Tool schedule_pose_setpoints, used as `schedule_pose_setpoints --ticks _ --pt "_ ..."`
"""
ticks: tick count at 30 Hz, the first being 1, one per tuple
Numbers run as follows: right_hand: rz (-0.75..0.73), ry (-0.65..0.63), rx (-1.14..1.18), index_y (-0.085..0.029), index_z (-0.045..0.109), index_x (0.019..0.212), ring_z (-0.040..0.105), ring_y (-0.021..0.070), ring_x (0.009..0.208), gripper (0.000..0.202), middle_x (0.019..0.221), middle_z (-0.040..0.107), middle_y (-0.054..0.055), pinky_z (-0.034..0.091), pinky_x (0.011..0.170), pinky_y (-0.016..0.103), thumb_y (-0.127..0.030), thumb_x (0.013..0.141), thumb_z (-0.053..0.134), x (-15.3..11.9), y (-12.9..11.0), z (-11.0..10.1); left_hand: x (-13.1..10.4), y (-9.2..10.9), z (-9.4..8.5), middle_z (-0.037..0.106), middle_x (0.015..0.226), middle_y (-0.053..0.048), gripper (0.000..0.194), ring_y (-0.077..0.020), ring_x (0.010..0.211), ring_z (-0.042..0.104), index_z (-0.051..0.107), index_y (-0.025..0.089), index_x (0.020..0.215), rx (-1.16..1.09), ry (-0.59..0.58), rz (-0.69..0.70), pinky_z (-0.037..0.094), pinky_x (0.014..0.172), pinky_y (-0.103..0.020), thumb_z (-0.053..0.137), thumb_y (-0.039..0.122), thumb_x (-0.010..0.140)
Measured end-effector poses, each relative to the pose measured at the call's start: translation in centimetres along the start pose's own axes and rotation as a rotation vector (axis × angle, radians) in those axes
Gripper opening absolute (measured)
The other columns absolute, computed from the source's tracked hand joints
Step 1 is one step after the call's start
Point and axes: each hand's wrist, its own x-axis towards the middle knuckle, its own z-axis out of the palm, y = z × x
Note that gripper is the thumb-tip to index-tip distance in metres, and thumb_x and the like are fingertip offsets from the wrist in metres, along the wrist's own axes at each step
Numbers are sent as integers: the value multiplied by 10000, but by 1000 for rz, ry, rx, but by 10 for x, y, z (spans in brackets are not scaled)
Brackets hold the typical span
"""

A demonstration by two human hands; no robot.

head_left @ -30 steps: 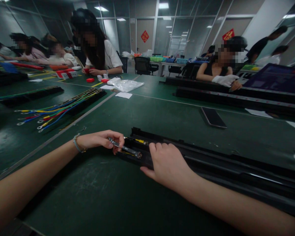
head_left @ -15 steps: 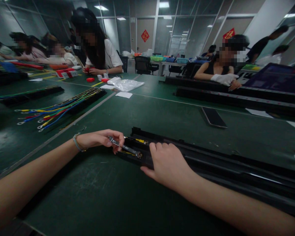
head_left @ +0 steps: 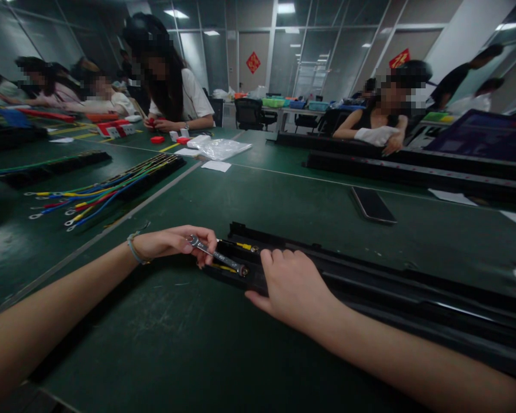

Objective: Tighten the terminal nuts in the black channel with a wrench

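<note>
Between the thumb and fingers of my left hand [head_left: 193, 244] is a metal wrench [head_left: 219, 258]. Its far end sits at a bolt [head_left: 244, 271] near the left end of a long black rail [head_left: 370, 287]. A yellow-sleeved cable end [head_left: 244, 246] lies in the rail beside a second bolt [head_left: 255, 249]. My right hand [head_left: 290, 281] is wrapped over the rail just right of the bolts, thumb on the near side and fingers over the top. The rail runs off toward the right edge, partly behind my right forearm.
Bundled coloured cables with ring terminals [head_left: 124, 183] lie at the left. A phone [head_left: 373, 205] rests beyond the rail, with more black rails [head_left: 413, 166] farther back. Across the table, one co-worker handles red parts; another wears a white glove [head_left: 376, 136].
The wrench's near end has shifted slightly in my left hand, while its far end stays at the bolt. My right hand holds its place. The gloved co-worker's hands moved left.
</note>
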Motion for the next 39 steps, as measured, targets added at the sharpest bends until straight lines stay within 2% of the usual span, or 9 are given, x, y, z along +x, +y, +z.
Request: schedule_pose_setpoints --ticks 27,39 --pt "1 -16 -23 -133 502 905 526 220 697 488 769 561 99 378 611 346 -564 720 370 -1 0 -3 1 0 0 559 853 -83 327 -207 766 506 512 118 914 -7 -4 0 420 705 -305 574 323 666" --pt "8 22 -13 -138 499 886 524 223 678 472 765 561 96 372 602 352 -562 716 381 0 -1 1 0 -1 -1 559 843 -77 314 -196 759 505 523 113 916 48 10 -12 420 695 -284 564 331 694"
